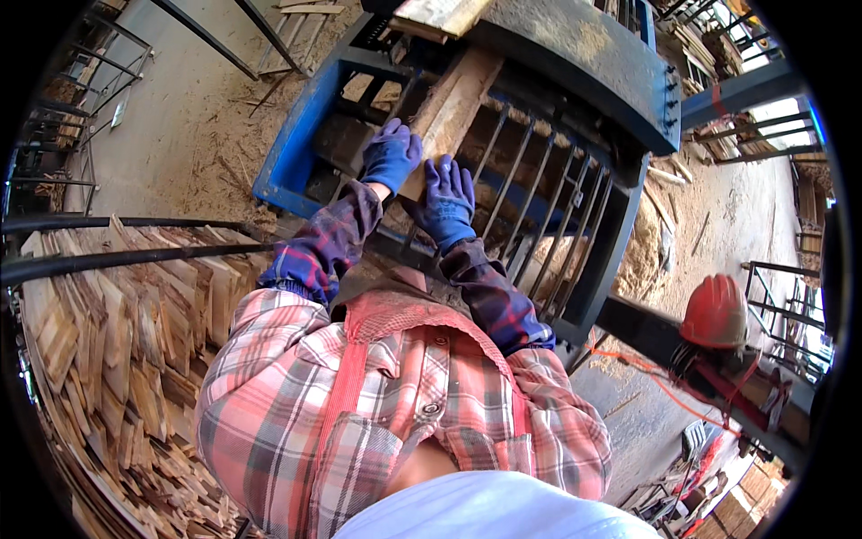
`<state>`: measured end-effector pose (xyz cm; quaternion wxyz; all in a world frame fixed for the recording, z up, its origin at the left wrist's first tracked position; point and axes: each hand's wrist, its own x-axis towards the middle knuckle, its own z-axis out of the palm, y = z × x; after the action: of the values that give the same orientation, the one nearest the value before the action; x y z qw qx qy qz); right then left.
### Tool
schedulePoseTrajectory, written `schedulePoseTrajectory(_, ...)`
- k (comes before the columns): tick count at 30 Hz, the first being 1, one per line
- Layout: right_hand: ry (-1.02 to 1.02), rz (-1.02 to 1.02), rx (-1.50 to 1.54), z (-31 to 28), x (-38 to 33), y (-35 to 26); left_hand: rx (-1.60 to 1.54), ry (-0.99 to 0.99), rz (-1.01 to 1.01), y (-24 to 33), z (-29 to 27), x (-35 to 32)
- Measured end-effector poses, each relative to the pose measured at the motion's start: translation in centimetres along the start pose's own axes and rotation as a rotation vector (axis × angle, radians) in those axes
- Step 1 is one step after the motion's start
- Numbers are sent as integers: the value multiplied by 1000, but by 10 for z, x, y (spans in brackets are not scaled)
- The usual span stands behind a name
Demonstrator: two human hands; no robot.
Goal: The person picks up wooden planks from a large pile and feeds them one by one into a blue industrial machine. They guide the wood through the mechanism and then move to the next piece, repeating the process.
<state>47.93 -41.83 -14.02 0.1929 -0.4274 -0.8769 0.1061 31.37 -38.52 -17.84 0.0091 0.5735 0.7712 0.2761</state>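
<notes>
So the biggest thing here is a blue steel machine frame with a barred grate across the top, sawdust all over. On the person's left there's a big heap of thin wood offcuts. A rough wooden board lies lengthwise on the grate, running up under the dark hood. Both gloved hands are on its near end: left hand curled over its left edge, right hand flat against it, fingers spread. A red hard hat sits off right.
</notes>
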Motion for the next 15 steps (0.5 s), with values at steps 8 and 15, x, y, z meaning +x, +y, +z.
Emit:
schedulePoseTrajectory(8,-47,82,-35,16,73,58,282,286,402,59,-33,200)
schedulePoseTrajectory(15,263,244,893,-26,137,111,399,273,577,121,-30,177)
